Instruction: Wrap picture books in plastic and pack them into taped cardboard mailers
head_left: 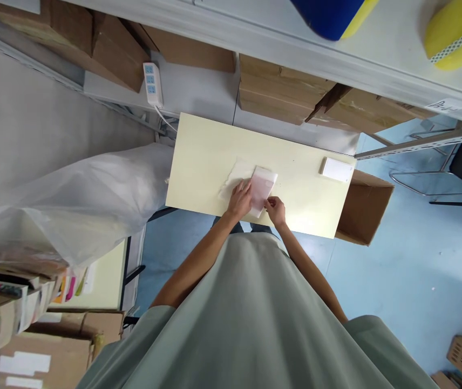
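A small pale pink packet (264, 188) lies on the cream tabletop (202, 156), partly over a thin white sheet (237, 175). My left hand (240, 200) rests flat on the packet's left side, fingers stretched out over it. My right hand (275, 209) pinches the packet's near right corner with closed fingers. Both forearms reach down from my pale green shirt.
A small white box (337, 169) sits at the table's right end, above an open cardboard box (364, 208) on the blue floor. Cardboard boxes (287, 89) line the wall behind. A power strip (153, 84) and a big plastic bag (77, 200) lie left.
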Demonstrator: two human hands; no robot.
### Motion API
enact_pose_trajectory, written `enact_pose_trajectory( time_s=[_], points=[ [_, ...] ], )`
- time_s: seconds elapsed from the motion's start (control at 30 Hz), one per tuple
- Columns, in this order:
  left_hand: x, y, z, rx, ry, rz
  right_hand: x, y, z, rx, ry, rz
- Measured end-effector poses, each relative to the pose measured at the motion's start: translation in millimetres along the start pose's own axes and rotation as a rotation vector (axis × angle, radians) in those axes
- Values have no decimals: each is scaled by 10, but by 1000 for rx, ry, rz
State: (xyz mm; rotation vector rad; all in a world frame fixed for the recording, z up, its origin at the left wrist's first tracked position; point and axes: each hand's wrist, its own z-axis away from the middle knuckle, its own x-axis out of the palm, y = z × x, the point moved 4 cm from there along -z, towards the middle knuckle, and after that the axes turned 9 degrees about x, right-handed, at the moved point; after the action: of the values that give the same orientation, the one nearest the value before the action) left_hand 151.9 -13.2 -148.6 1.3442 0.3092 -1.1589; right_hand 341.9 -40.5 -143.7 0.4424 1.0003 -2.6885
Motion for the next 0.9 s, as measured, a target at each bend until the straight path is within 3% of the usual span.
enact_pose_trajectory(
  time_s=[0.17, 0.3, 0.47, 0.6, 0.7, 0.8, 0.9],
  points=[
    [-124, -201, 175, -12, 60, 52, 63, -320, 131, -90, 28, 60],
    [-226, -498, 393, -64, 143, 117, 298, -681, 211, -204, 31, 171],
    [-335, -788, 653, -113, 161, 156, 915, -972, 234, -281, 23, 379],
    [-405, -937, 767, -176, 179, 176, 1484, -1052, 135, -218, 29, 560],
    [-452, -1020, 805, -231, 180, 183, 1737, -1088, 63, -186, 75, 650],
    [-504, -1056, 803, -246, 169, 214, 1757, -1074, 55, -180, 58, 678],
    [-549, -1034, 744, -221, 170, 236, 1558, -964, 85, -191, 4, 622]
  ],
)
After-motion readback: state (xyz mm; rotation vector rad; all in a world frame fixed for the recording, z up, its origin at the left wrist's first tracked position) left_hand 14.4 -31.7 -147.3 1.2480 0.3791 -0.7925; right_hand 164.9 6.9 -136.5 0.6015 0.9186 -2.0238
